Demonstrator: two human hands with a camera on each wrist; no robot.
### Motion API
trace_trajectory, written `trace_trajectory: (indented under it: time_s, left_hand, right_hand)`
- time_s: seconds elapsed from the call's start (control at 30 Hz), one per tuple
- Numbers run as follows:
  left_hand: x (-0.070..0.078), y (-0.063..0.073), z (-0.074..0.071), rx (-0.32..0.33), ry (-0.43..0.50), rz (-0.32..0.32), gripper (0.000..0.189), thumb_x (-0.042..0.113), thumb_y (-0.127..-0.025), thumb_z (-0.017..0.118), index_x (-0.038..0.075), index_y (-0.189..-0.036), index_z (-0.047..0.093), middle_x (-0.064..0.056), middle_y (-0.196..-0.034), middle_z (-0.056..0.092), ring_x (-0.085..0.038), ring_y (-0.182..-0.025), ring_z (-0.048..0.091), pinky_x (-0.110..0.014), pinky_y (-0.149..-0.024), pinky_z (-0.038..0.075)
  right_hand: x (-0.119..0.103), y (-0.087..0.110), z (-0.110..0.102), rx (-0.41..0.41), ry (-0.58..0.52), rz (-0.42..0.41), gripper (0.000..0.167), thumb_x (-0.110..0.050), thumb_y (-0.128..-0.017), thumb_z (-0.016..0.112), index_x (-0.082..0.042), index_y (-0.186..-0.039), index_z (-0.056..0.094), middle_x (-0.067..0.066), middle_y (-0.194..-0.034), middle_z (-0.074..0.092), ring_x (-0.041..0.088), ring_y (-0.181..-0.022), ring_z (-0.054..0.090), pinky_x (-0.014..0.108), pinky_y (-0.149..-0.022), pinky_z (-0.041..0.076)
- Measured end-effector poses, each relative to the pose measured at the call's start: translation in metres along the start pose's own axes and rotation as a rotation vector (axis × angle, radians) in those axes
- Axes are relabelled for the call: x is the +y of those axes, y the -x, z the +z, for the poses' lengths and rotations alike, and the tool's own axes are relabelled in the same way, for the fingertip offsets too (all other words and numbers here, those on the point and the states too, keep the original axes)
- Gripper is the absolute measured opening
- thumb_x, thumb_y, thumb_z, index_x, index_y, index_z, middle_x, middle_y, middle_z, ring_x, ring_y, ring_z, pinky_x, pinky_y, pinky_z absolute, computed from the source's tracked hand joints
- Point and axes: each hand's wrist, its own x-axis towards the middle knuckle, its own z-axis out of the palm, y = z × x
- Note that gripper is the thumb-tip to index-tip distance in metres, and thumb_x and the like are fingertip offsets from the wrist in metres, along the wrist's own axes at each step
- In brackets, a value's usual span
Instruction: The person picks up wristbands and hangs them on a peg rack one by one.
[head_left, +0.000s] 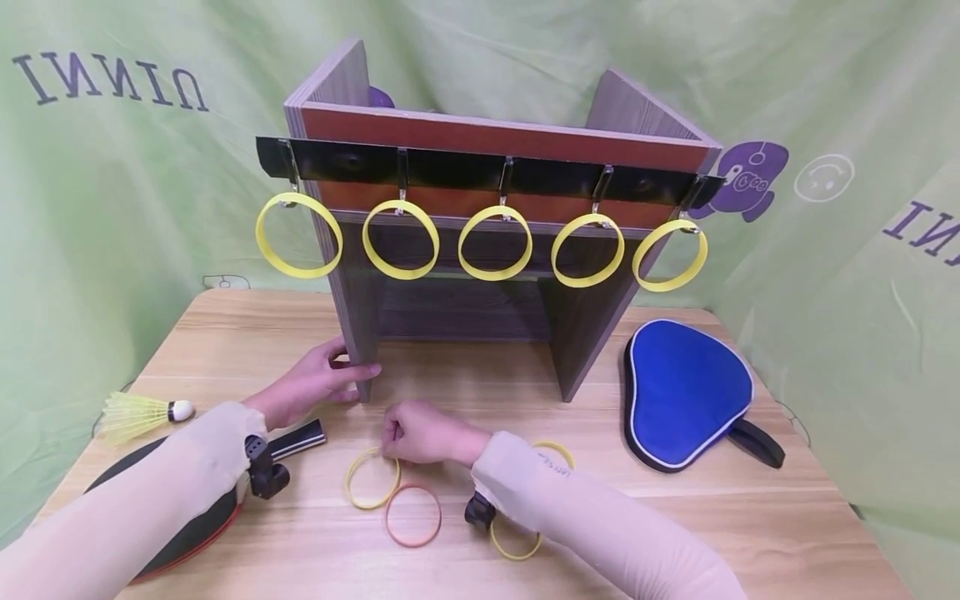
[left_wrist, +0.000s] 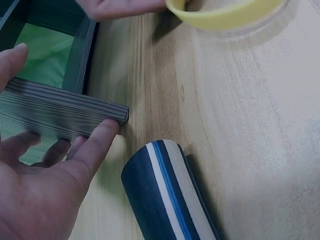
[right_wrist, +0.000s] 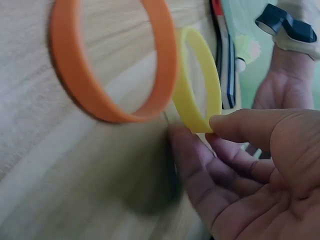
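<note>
My left hand [head_left: 318, 379] grips the lower front edge of the left side panel [head_left: 348, 308] of a grey wood-grain shelf unit. The thumb lies on one face of the panel, the other fingers on the opposite face. In front of the unit my right hand [head_left: 427, 433] pinches a yellow wristband [right_wrist: 213, 85] at its edge between thumb and fingertips. Beside that band lies an orange wristband [head_left: 412, 544] on the table. Another yellow wristband [head_left: 517, 557] lies partly hidden under my right forearm, with a further yellow loop [head_left: 558, 446] showing beyond the sleeve.
Several yellow wristbands [head_left: 495, 276] hang from hooks on a black strip [head_left: 453, 171] across the unit's front. A table tennis bat [head_left: 298, 439] lies under my left forearm, near a yellow shuttlecock [head_left: 138, 415]. To the right lies a blue bat case [head_left: 686, 396].
</note>
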Motion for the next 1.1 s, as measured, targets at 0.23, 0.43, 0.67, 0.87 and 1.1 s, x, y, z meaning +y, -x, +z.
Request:
trace_trajectory:
  time_s: [0.23, 0.43, 0.67, 0.87, 1.1]
  left_hand:
    - [0.001, 0.001, -0.001, -0.002, 0.006, 0.015, 0.074, 0.02, -0.1, 0.07, 0.0, -0.16, 0.03, -0.029, -0.153, 0.04, -0.024, -0.123, 0.058, -0.041, -0.101, 0.061]
    - [0.002, 0.001, -0.001, -0.012, 0.007, 0.022, 0.075, 0.02, -0.101, 0.069, 0.001, -0.161, 0.029, -0.029, -0.157, 0.038, -0.027, -0.13, 0.055, -0.046, -0.105, 0.059]
    - [0.003, -0.001, -0.002, -0.018, 0.008, 0.049, 0.074, 0.02, -0.1, 0.07, 0.0, -0.16, 0.03, -0.028, -0.155, 0.04, -0.03, -0.13, 0.056, -0.047, -0.105, 0.058]
    - [0.002, 0.001, -0.005, -0.018, -0.053, 0.077, 0.069, 0.021, -0.1, 0.069, -0.001, -0.157, 0.036, -0.028, -0.155, 0.041, -0.032, -0.129, 0.058, -0.031, -0.098, 0.06]
    - [-0.003, 0.003, -0.007, -0.024, -0.084, 0.151, 0.035, 0.007, -0.094, 0.067, -0.001, -0.126, 0.055, -0.011, -0.11, 0.065, -0.018, -0.094, 0.066, -0.023, -0.079, 0.056]
  right_hand:
    - [0.002, 0.002, -0.004, 0.01, -0.317, -0.01, 0.004, 0.007, -0.093, 0.071, 0.005, -0.092, 0.067, 0.02, -0.082, 0.072, 0.033, -0.072, 0.073, 0.024, -0.063, 0.062]
    - [0.003, 0.004, -0.013, -0.011, -0.543, 0.016, 0.018, 0.004, -0.095, 0.07, 0.012, -0.111, 0.068, 0.029, -0.1, 0.075, 0.021, -0.076, 0.075, 0.035, -0.08, 0.067]
    - [-0.008, 0.016, -0.033, -0.054, -0.713, 0.003, 0.028, 0.003, -0.099, 0.066, 0.016, -0.124, 0.065, 0.038, -0.117, 0.071, 0.02, -0.091, 0.079, 0.05, -0.098, 0.061]
    - [-0.028, 0.026, -0.05, 0.011, -0.832, -0.023, 0.026, 0.001, -0.098, 0.068, 0.012, -0.122, 0.064, 0.035, -0.116, 0.072, 0.01, -0.088, 0.077, 0.049, -0.102, 0.059]
    - [-0.056, 0.038, -0.066, 0.055, -0.948, -0.074, 0.029, 0.004, -0.101, 0.063, 0.014, -0.127, 0.056, 0.038, -0.125, 0.068, 0.01, -0.092, 0.076, 0.045, -0.104, 0.058]
